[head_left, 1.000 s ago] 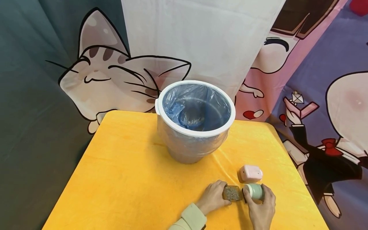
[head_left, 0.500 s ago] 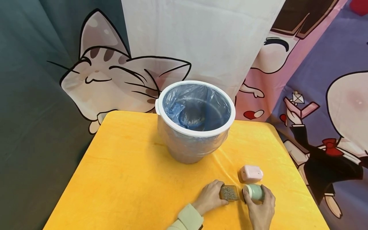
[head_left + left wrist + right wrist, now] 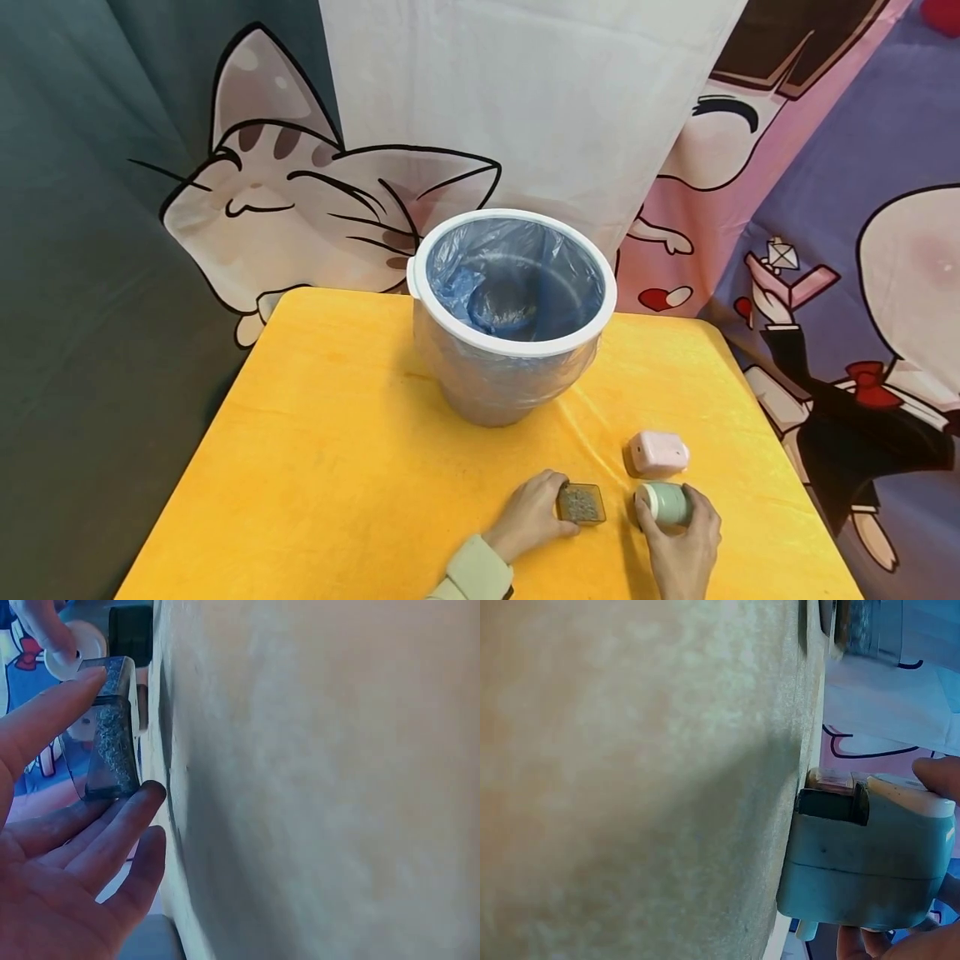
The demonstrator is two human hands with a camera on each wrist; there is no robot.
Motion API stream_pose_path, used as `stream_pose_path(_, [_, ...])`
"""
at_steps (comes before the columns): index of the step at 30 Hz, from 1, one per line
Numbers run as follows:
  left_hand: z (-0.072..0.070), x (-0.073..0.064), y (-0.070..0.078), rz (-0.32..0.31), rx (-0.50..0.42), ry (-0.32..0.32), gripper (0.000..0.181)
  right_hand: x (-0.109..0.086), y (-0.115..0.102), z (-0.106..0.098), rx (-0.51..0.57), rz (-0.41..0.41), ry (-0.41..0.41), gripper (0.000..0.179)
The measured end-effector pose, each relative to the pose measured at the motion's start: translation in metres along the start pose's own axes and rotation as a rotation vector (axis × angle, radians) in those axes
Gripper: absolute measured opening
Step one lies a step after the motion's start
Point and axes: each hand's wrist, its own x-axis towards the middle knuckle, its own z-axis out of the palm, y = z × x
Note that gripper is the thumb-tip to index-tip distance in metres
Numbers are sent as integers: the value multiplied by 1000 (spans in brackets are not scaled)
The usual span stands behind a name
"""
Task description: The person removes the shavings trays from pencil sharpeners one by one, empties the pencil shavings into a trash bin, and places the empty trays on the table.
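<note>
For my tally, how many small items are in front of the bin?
3: a transparent box in the left hand, a green device in the right hand, a pink block just beyond that device. The hands may hide more.

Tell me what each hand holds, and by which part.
Left hand: a see-through box, gripped by opposite sides. Right hand: the green device, gripped across its white face and the side opposite.

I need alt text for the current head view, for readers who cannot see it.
A person's left hand holds a small clear box of grayish bits, the right hand a rounded mint-green device, at a yellow cloth-covered table. Beyond are a pale pink block and a white-rimmed bin lined with bluish plastic.
</note>
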Motion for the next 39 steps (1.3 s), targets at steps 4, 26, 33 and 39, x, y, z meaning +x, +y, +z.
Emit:
stream_pose_path(4, [-4,-6,-5,-39,-37,-12,65,0,0,0,-2,12,-3,69])
stream_pose_path(26, [-29,-19,-15,-36,-59,2,64,9,-17,-6,103,-34,109,58])
stream_pose_path(33, [-37,-26,-16,-5,-28,8,64,11,-29,-13,158,-46,89,51])
stream_pose_path(39, [-42,-30,-19,0,-38,25,63,16,-35,-13,175,-115,128,42])
